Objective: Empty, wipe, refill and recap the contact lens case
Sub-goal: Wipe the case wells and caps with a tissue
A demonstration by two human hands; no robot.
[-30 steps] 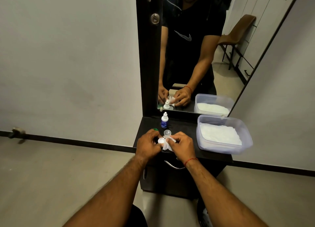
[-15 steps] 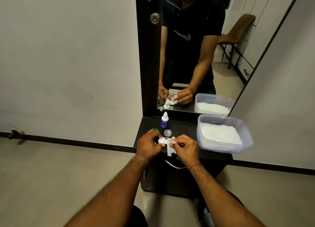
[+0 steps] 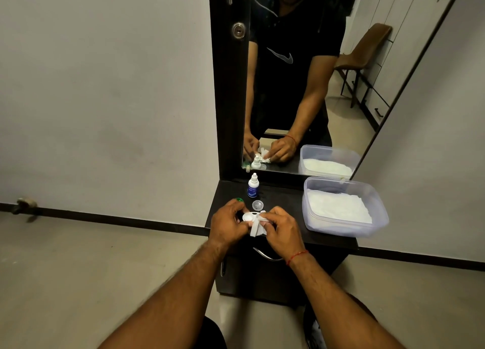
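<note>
Head view, looking down at a small dark table (image 3: 286,195) set against a wall mirror (image 3: 349,107). Both hands meet over the near-left part of the table. The left hand (image 3: 227,223) has its fingers curled round the left end of the white contact lens case (image 3: 248,215) and grips it just above the table top. The right hand (image 3: 283,230) pinches a folded white tissue (image 3: 256,229) between thumb and fingertips. The tissue covers the right end of the case, and its loose end hangs down between the two hands; whether it reaches into the well cannot be told. The left well of the case is open and faces up. A clear cap (image 3: 257,205) lies on the table just behind the case, apart from it. A green cap (image 3: 239,199) shows at the knuckles of the left hand, partly hidden by them. A small solution bottle (image 3: 253,186), white with a blue label, stands upright farther back, near the mirror and with its nozzle closed. A translucent plastic container (image 3: 341,229) holding a stack of white tissues sits on the right side of the table, well apart from the hands. A red thread (image 3: 296,256) circles the right wrist.
</note>
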